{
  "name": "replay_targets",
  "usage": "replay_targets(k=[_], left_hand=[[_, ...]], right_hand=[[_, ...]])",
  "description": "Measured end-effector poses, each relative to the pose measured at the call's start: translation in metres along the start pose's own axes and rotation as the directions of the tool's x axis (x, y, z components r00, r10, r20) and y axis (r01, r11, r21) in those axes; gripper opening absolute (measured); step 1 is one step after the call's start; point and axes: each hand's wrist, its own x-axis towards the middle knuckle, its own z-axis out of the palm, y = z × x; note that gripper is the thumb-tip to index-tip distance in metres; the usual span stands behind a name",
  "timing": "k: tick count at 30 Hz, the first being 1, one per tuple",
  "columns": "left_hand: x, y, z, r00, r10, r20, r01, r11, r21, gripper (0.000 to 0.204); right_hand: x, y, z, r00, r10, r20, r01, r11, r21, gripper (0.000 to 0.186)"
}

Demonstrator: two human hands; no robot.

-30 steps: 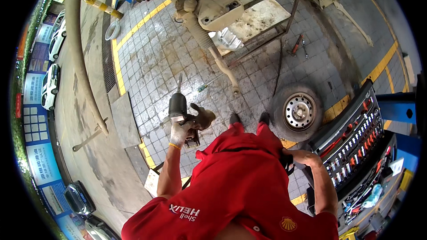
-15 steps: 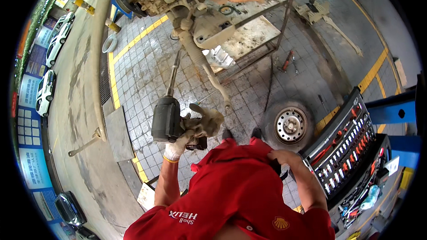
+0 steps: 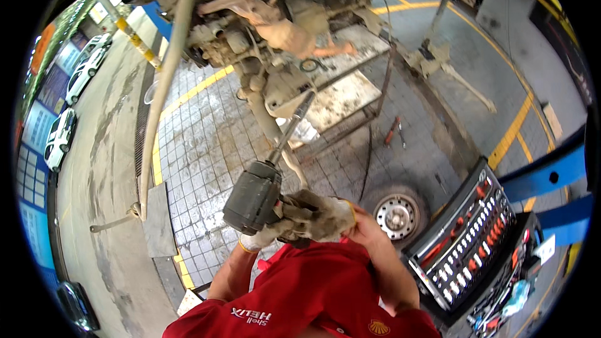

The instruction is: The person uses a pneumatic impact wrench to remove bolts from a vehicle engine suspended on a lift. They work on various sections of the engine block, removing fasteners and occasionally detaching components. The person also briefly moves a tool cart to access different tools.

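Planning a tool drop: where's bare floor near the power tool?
Bare tiles lie left of the power tool, bordered by the yellow floor line and grey mat. Crowded: lower right, with the socket case and loose tools.

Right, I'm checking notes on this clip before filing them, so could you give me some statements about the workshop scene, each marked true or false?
1. The left hand is gloved. True.
2. The impact wrench has nothing fitted to its nose. False: a long shaft extends from the impact wrench.
3. The shirt is blue. False: the shirt is red.
4. The wheel is left of the socket tray in the picture. True.
5. The wheel has no tyre. False: a tyre surrounds the rim.
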Motion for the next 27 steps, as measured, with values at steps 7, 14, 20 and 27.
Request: replay_targets(k=[7, 14, 20, 27], left_hand=[[0.013, 0.004, 0.01, 0.995, -0.097, -0.034, 0.099, 0.994, 0.04, 0.055], [0.027, 0.017, 0.043, 0.992, -0.102, -0.079, 0.097, 0.993, -0.07, 0.047], [0.032, 0.011, 0.08, 0.984, -0.148, -0.097, 0.15, 0.988, 0.017, 0.047], [0.009, -0.039, 0.079, 0.972, -0.134, -0.195, 0.153, 0.984, 0.086, 0.043]], right_hand=[[-0.073, -0.066, 0.053, 0.9, -0.434, 0.05, 0.428, 0.898, 0.1, 0.035], [-0.059, -0.085, 0.072, 0.726, -0.685, 0.06, 0.413, 0.364, -0.835, 0.023], [-0.008, -0.033, 0.092, 0.794, -0.604, 0.069, 0.314, 0.311, -0.897, 0.021], [-0.024, -0.028, 0.065, 0.632, -0.691, 0.35, 0.264, -0.232, -0.936, 0.023]])
